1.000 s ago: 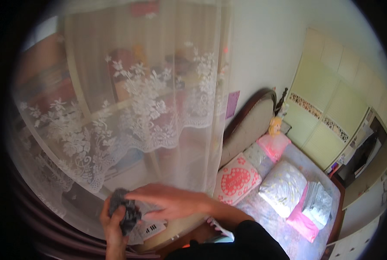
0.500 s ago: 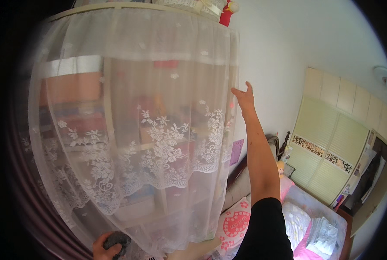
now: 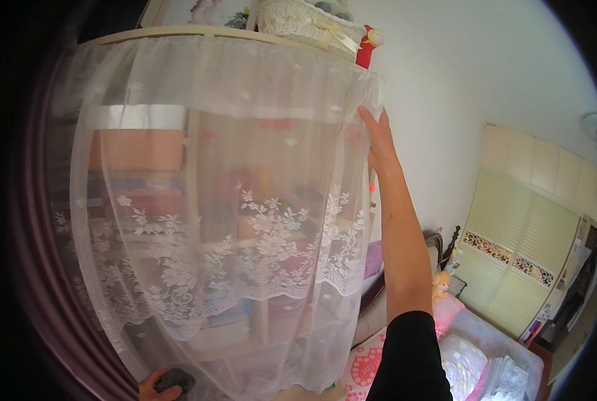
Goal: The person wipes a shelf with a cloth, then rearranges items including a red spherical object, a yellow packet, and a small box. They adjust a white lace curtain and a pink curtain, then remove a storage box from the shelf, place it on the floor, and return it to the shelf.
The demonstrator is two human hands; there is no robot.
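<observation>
A sheer white lace curtain (image 3: pixel 271 220) with embroidered flowers hangs over the front of a shelf unit (image 3: pixel 193 157). At its right edge, near the top, my right hand (image 3: pixel 379 137) is raised with the arm outstretched, and the fabric bunches at its thumb and fingers. Down at the lower left, my left hand (image 3: pixel 149 387) is wrapped round a dark grey, soft-looking bundle (image 3: pixel 177 382); its exact kind is not clear. The bundle is close to the curtain's lower left part.
On top of the unit stand a white wicker basket (image 3: pixel 298 23) and a red figure (image 3: pixel 366 50). To the right is a bed with pillows (image 3: pixel 462 364) and a doll (image 3: pixel 440 284), with a pale green wardrobe (image 3: pixel 519 234) beyond. A purple drape (image 3: pixel 51 287) hangs at left.
My right hand has closed on the curtain's right edge and gathered it. The view has tilted up, showing more of the unit's top. My left hand still holds the grey bundle.
</observation>
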